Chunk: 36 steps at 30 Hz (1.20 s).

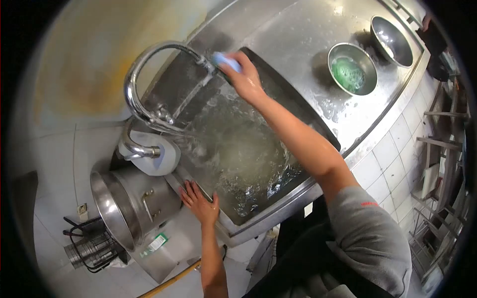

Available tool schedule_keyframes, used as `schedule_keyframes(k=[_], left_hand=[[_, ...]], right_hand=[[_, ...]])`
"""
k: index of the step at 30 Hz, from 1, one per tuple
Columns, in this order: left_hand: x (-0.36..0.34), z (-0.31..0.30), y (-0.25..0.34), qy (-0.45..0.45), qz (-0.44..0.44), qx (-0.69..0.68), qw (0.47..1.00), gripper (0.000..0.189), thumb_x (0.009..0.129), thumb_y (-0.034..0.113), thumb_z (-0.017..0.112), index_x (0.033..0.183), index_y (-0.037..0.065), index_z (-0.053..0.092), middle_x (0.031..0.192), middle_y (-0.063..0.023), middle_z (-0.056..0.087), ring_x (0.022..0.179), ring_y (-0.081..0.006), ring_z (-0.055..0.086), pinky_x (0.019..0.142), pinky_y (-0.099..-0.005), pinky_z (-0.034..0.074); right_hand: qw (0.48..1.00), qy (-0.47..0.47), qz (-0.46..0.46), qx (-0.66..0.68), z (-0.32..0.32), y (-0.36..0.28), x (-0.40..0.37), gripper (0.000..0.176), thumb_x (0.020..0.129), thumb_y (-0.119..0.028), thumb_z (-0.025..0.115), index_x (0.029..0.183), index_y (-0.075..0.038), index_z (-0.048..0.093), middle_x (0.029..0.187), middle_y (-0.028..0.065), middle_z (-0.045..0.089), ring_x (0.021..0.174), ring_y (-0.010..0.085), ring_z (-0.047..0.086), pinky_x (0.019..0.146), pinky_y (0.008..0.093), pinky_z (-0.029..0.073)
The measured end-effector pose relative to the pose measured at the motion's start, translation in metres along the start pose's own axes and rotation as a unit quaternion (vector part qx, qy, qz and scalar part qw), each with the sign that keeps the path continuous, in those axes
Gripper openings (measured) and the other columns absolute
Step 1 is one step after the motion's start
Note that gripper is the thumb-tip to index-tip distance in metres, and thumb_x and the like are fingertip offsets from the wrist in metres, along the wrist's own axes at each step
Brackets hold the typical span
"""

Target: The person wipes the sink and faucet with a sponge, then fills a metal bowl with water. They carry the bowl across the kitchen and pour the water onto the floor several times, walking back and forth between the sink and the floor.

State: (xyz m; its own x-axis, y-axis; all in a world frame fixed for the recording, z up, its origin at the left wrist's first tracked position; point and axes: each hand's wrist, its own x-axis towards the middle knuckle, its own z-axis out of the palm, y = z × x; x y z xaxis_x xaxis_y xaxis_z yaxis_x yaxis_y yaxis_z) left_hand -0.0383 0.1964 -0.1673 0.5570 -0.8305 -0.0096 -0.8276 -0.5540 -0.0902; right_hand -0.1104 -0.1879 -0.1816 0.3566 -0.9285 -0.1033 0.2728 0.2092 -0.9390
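My right hand (244, 77) grips a light blue sponge (226, 62) at the far end of the sink, beside the mouth of the curved chrome faucet (133, 84). Water runs from the faucet into the steel sink (318, 121), which holds cloudy, rippling water (243, 144). Spread flat with fingers apart, my left hand (201, 202) rests on the sink's near left rim and holds nothing. A white plastic jug (164, 161) stands just beyond it, by the second metal pipe.
Two metal bowls stand on the steel counter (293, 30): one with green soapy liquid (349, 72), another (392, 42) farther right. Left of the sink are a large steel pot (149, 198) and a green-labelled bottle (155, 244). Metal racks (444, 144) stand at the right.
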Motion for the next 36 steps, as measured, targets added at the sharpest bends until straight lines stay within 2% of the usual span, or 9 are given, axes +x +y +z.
schedule_keyframes(k=[2,6,12,19,21,23,24,34,36], left_hand=[[0.001,0.003,0.003,0.003,-0.003,-0.005,1.000,0.082,0.073,0.036,0.066,0.140,0.000,0.035,0.150,-0.0186,0.025,0.140,-0.0418,0.013,0.113,-0.0554,0.013],[-0.002,0.001,-0.001,-0.003,-0.013,-0.010,1.000,0.080,0.073,0.035,0.066,0.139,0.000,0.036,0.149,-0.0188,0.027,0.140,-0.0422,0.014,0.112,-0.0558,0.014],[-0.002,0.002,-0.003,0.009,-0.016,-0.023,1.000,0.077,0.073,0.034,0.065,0.137,0.000,0.038,0.148,-0.0202,0.028,0.140,-0.0424,0.014,0.113,-0.0559,0.013],[-0.001,-0.001,-0.008,0.023,-0.017,-0.017,0.999,0.077,0.073,0.033,0.065,0.137,-0.002,0.038,0.146,-0.0202,0.030,0.140,-0.0424,0.014,0.114,-0.0545,0.011],[-0.001,-0.001,-0.002,0.021,-0.019,-0.028,0.999,0.077,0.073,0.034,0.065,0.136,-0.002,0.039,0.147,-0.0204,0.029,0.140,-0.0420,0.014,0.114,-0.0544,0.011],[0.000,0.001,-0.003,0.014,-0.019,-0.032,0.999,0.077,0.073,0.035,0.064,0.136,-0.002,0.039,0.147,-0.0206,0.029,0.140,-0.0419,0.013,0.114,-0.0545,0.011],[-0.001,0.001,-0.006,0.011,-0.018,-0.036,0.999,0.077,0.073,0.035,0.064,0.136,-0.002,0.039,0.148,-0.0208,0.028,0.141,-0.0417,0.012,0.114,-0.0547,0.010],[0.000,0.005,-0.007,0.005,-0.026,-0.020,0.999,0.080,0.071,0.034,0.065,0.137,-0.001,0.037,0.147,-0.0202,0.029,0.140,-0.0423,0.016,0.112,-0.0566,0.015],[0.003,0.009,-0.002,0.006,-0.015,-0.018,1.000,0.080,0.070,0.033,0.065,0.137,-0.002,0.037,0.147,-0.0204,0.029,0.140,-0.0423,0.015,0.112,-0.0567,0.015]], right_hand=[[0.903,0.038,-0.346,-0.251,0.028,-0.008,0.009,0.022,0.076,-0.005,0.068,0.097,-0.008,0.062,0.098,0.0075,0.055,0.098,0.0261,0.052,0.087,0.0367,0.042],[0.754,-0.115,-0.339,-0.551,-0.016,-0.023,-0.008,0.017,0.077,-0.007,0.066,0.094,-0.010,0.064,0.100,0.0118,0.055,0.103,0.0336,0.050,0.088,0.0407,0.042],[0.775,-0.104,-0.476,-0.403,0.000,-0.025,-0.001,0.021,0.080,-0.009,0.063,0.101,-0.008,0.065,0.106,0.0142,0.056,0.098,0.0359,0.052,0.083,0.0441,0.044],[0.838,-0.251,-0.176,-0.452,-0.092,0.133,-0.079,0.028,0.086,-0.011,0.058,0.111,-0.001,0.059,0.118,0.0244,0.053,0.110,0.0392,0.052,0.093,0.0429,0.044],[0.865,0.004,-0.084,-0.495,-0.091,0.182,-0.089,0.042,0.084,-0.019,0.063,0.120,0.001,0.054,0.119,0.0237,0.052,0.115,0.0393,0.047,0.099,0.0431,0.038],[0.721,-0.110,-0.049,-0.682,-0.040,0.184,-0.125,0.060,0.083,-0.027,0.066,0.129,0.005,0.045,0.130,0.0269,0.046,0.122,0.0388,0.043,0.102,0.0430,0.036],[0.880,-0.119,0.092,-0.451,-0.018,0.180,-0.122,0.063,0.083,-0.028,0.066,0.132,0.005,0.043,0.133,0.0262,0.045,0.124,0.0368,0.043,0.102,0.0420,0.035],[0.968,0.089,-0.176,0.156,0.126,0.138,0.011,0.022,0.085,-0.018,0.063,0.101,-0.003,0.058,0.105,0.0184,0.056,0.092,0.0330,0.055,0.080,0.0418,0.044],[0.873,0.006,-0.443,-0.206,0.117,0.147,0.018,0.022,0.086,-0.016,0.063,0.103,-0.005,0.057,0.104,0.0144,0.056,0.095,0.0301,0.055,0.084,0.0396,0.044]])
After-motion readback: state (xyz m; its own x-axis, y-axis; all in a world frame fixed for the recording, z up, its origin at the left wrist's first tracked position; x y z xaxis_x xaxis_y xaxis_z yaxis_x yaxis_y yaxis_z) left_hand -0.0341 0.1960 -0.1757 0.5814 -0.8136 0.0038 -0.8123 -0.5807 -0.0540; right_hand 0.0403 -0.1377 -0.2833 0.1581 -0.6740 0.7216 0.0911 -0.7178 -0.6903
